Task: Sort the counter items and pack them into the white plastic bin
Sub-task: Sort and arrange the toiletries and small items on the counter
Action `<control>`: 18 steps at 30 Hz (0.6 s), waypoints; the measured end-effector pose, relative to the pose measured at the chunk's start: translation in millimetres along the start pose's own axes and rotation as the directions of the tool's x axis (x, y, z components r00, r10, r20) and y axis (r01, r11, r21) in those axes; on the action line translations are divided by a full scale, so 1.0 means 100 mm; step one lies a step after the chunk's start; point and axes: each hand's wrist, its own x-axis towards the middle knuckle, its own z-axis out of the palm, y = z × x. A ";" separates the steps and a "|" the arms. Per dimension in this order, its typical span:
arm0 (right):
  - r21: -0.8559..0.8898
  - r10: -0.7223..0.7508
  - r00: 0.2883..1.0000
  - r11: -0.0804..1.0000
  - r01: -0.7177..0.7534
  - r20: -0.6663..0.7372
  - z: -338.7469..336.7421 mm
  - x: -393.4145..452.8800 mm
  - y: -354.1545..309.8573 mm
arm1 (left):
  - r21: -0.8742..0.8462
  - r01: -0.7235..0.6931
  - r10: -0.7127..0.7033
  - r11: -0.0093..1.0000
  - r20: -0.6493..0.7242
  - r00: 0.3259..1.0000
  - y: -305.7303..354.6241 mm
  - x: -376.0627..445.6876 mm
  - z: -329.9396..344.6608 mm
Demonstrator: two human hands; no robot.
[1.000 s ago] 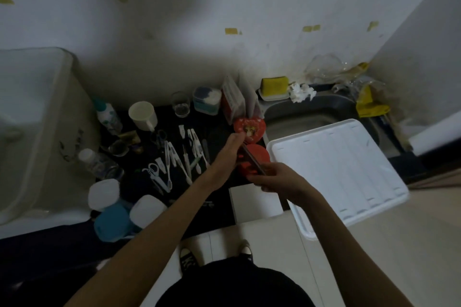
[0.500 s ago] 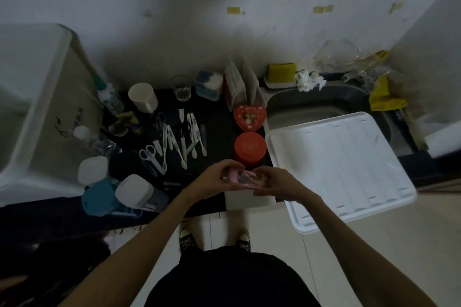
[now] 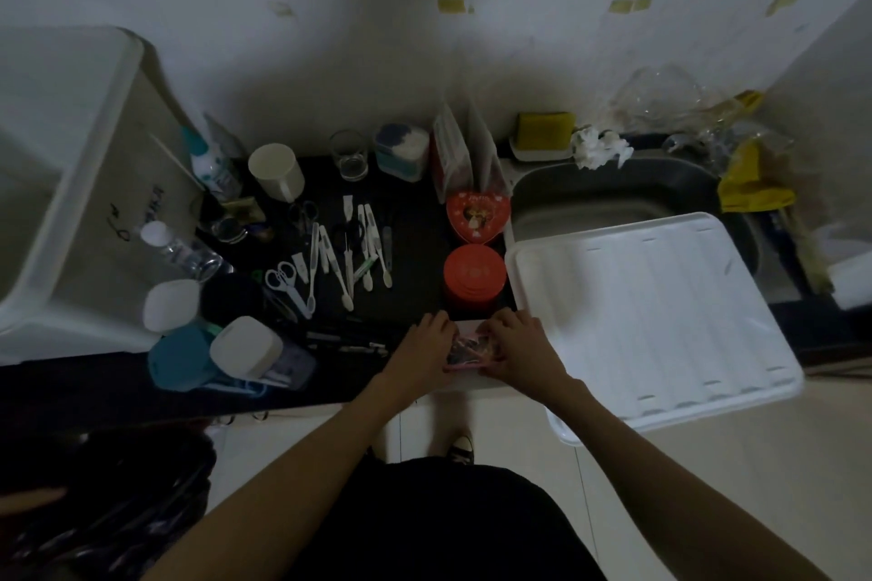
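Observation:
My left hand and my right hand both grip a small pink case at the counter's front edge, one hand on each side. Just beyond it stands a round red tin, and behind that a red heart-shaped tin. The white plastic bin stands at the far left. Its white lid lies flat over the sink to the right of my hands. Several toothbrushes and small scissors lie in the middle of the dark counter.
A white mug, a glass, a cotton swab box and bottles line the back wall. White and teal containers crowd the front left. A yellow sponge and plastic bags sit behind the sink. A black bag lies on the floor.
My hands drew back from the red tins toward the counter's front edge, came together on the pink case, and lowered it to the counter. The camera tilted down slightly.

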 end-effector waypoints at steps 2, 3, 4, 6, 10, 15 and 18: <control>0.014 0.013 1.000 1.000 -0.013 0.025 0.02 -0.01 0.02 | 0.021 -0.007 0.007 1.000 0.003 1.000 0.01 0.01 0.04; 0.025 0.023 0.999 0.999 -0.024 0.033 0.03 -0.01 0.03 | 0.023 -0.006 0.006 1.000 0.000 1.000 0.01 0.02 0.05; 0.034 0.032 0.999 0.999 -0.033 0.040 0.03 0.00 0.04 | 0.017 -0.004 0.004 1.000 -0.004 1.000 0.00 0.03 0.06; 0.033 0.034 0.998 0.999 -0.036 0.046 0.03 0.01 0.05 | -0.009 -0.007 0.006 1.000 -0.019 1.000 -0.01 0.03 0.08; 0.022 0.028 0.999 0.999 -0.029 0.044 0.02 0.04 0.08 | -0.010 -0.006 0.006 1.000 -0.029 1.000 -0.03 0.02 0.11; 0.061 0.006 0.996 0.998 -0.012 0.091 -0.06 0.04 0.08 | -0.006 0.002 -0.002 1.000 -0.023 1.000 -0.03 0.01 0.05; 0.248 -0.041 0.999 0.968 0.043 -0.010 -0.28 0.09 -0.04 | -0.171 0.034 -0.050 0.985 -0.087 0.995 -0.06 -0.06 -0.19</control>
